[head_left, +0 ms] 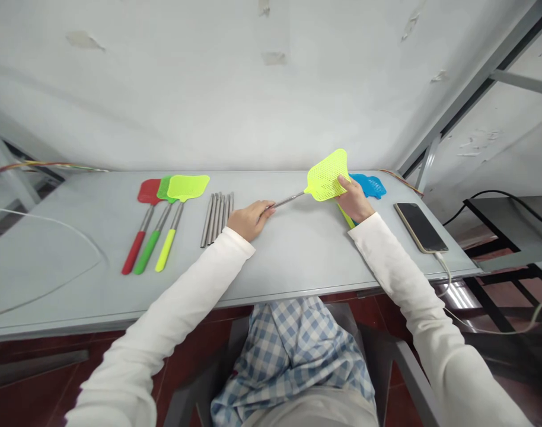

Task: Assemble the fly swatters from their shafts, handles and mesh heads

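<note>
A yellow fly swatter head (327,177) joined to a thin metal rod (291,199) is held between my hands above the table. My left hand (252,220) is closed around the rod's lower end. My right hand (354,198) pinches the right edge of the perforated head, thumb on top. Under my right hand lie a blue swatter head (372,185) and a yellow piece (346,217), both partly hidden. Beside my left hand several metal rods (215,214) lie in a row, some covered by the hand.
To the left lie three swatters with handles: red (133,252), green (147,252) and yellow (165,250). A phone (421,228) on a charging cable (444,267) rests at the right. A white cable (70,224) crosses the table's (289,261) left side. A wall stands behind.
</note>
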A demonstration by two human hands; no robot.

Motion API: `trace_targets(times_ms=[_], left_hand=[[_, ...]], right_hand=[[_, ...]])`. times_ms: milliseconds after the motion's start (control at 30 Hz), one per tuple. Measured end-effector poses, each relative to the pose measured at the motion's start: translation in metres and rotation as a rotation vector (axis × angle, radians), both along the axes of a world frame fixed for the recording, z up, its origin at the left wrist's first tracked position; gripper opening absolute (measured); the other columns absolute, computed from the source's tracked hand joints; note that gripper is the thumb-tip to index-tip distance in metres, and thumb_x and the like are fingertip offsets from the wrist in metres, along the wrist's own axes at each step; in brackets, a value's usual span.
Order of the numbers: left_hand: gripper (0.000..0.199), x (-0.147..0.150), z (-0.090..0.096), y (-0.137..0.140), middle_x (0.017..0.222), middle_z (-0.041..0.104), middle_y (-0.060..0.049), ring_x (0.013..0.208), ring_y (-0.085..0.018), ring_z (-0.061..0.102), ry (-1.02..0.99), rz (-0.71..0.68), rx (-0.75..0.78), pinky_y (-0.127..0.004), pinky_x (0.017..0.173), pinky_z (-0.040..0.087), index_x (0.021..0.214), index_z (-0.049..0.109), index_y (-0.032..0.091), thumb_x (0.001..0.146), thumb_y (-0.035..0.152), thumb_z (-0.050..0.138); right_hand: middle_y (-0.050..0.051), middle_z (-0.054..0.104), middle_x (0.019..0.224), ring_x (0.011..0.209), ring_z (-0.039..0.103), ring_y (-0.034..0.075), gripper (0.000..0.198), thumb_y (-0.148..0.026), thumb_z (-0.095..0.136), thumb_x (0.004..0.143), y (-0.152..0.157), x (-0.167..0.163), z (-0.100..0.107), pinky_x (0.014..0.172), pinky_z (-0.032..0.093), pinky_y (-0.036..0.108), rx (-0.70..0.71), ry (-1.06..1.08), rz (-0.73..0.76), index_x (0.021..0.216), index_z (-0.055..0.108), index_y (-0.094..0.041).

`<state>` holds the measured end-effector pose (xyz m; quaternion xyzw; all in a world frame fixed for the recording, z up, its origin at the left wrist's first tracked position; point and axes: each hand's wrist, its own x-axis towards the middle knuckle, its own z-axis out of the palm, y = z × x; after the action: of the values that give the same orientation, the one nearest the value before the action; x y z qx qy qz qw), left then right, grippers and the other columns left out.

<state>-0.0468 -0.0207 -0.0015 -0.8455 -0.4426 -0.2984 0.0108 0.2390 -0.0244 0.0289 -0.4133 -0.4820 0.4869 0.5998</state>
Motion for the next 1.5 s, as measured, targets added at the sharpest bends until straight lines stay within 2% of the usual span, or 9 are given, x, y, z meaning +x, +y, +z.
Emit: trace_targets(times_ms=[133,333,567,833,1067,1167,1300,1400,1500], left_hand=[[0.044,-0.002,-0.001,0.001,0.095,0.073,-0.004,0.078,-0.016,0.066,0.053,0.039,0.010,-0.026,0.054,0.035,0.115,0.068,0.027,0.096,0.049,0.034],[0.044,-0.001,0.001,-0.002,0.088,0.071,-0.007,0.073,-0.017,0.063,0.073,0.075,-0.024,-0.028,0.054,0.034,0.118,0.068,0.026,0.096,0.043,0.033],[0.043,-0.005,0.000,-0.001,0.085,0.072,-0.005,0.071,-0.016,0.064,0.061,0.003,0.045,-0.027,0.056,0.037,0.117,0.069,0.026,0.096,0.041,0.035],[0.042,-0.010,0.002,-0.004,0.088,0.073,-0.006,0.073,-0.015,0.065,0.028,-0.051,0.033,-0.025,0.059,0.042,0.115,0.069,0.024,0.096,0.040,0.036],[0.039,-0.016,0.011,-0.022,0.088,0.073,-0.004,0.070,-0.013,0.063,-0.066,0.020,-0.021,-0.023,0.061,0.041,0.110,0.071,0.025,0.095,0.044,0.041],[0.039,-0.027,0.020,-0.028,0.089,0.072,-0.003,0.074,-0.013,0.063,-0.209,0.137,-0.048,-0.023,0.065,0.044,0.111,0.070,0.025,0.094,0.045,0.041],[0.040,-0.058,0.030,-0.025,0.100,0.069,-0.008,0.097,-0.022,0.062,-0.324,0.509,-0.037,-0.034,0.085,0.047,0.125,0.061,0.022,0.093,0.034,0.040],[0.051,-0.083,0.026,-0.020,0.113,0.060,-0.016,0.110,-0.030,0.056,-0.233,0.708,-0.150,-0.044,0.095,0.044,0.136,0.051,0.017,0.087,0.017,0.040],[0.068,-0.099,0.012,-0.016,0.125,0.048,-0.022,0.118,-0.035,0.050,-0.073,0.760,-0.307,-0.049,0.098,0.042,0.146,0.036,0.010,0.078,0.009,0.044]], right_hand=[[0.003,0.070,0.110,0.109,0.062,0.024,0.047,-0.055,0.076,0.064,-0.001,0.006,-0.001,0.089,0.052,0.036,0.030,-0.081,-0.033,0.100,0.068,-0.025],[0.002,0.071,0.107,0.102,0.065,0.021,0.050,-0.059,0.075,0.064,-0.002,-0.001,-0.007,0.089,0.052,0.035,0.064,-0.122,-0.079,0.100,0.067,-0.025],[0.002,0.070,0.105,0.100,0.064,0.021,0.050,-0.062,0.075,0.062,-0.006,-0.008,-0.012,0.090,0.051,0.034,0.032,-0.155,-0.084,0.096,0.066,-0.025],[0.001,0.070,0.101,0.096,0.065,0.019,0.048,-0.061,0.075,0.063,-0.008,-0.013,-0.015,0.091,0.050,0.033,0.024,-0.144,-0.016,0.095,0.068,-0.025],[0.002,0.070,0.098,0.092,0.063,0.019,0.049,-0.065,0.066,0.071,-0.007,-0.011,-0.011,0.086,0.050,0.032,0.083,-0.287,0.047,0.098,0.070,-0.024],[0.003,0.069,0.102,0.094,0.061,0.017,0.054,-0.071,0.051,0.079,-0.006,-0.009,-0.009,0.083,0.049,0.030,0.110,-0.362,-0.022,0.102,0.070,-0.026],[0.003,0.066,0.109,0.100,0.056,0.017,0.041,-0.058,0.044,0.089,-0.002,-0.004,-0.010,0.089,0.045,0.032,0.158,-0.577,-0.155,0.103,0.067,-0.027],[0.006,0.065,0.106,0.096,0.054,0.020,0.027,-0.038,0.045,0.091,0.002,-0.001,-0.015,0.090,0.042,0.035,0.212,-0.873,-0.263,0.097,0.066,-0.023],[0.011,0.064,0.100,0.097,0.053,0.024,0.028,-0.024,0.040,0.090,0.004,0.001,-0.018,0.091,0.038,0.039,0.185,-1.192,-0.316,0.095,0.067,-0.018]])
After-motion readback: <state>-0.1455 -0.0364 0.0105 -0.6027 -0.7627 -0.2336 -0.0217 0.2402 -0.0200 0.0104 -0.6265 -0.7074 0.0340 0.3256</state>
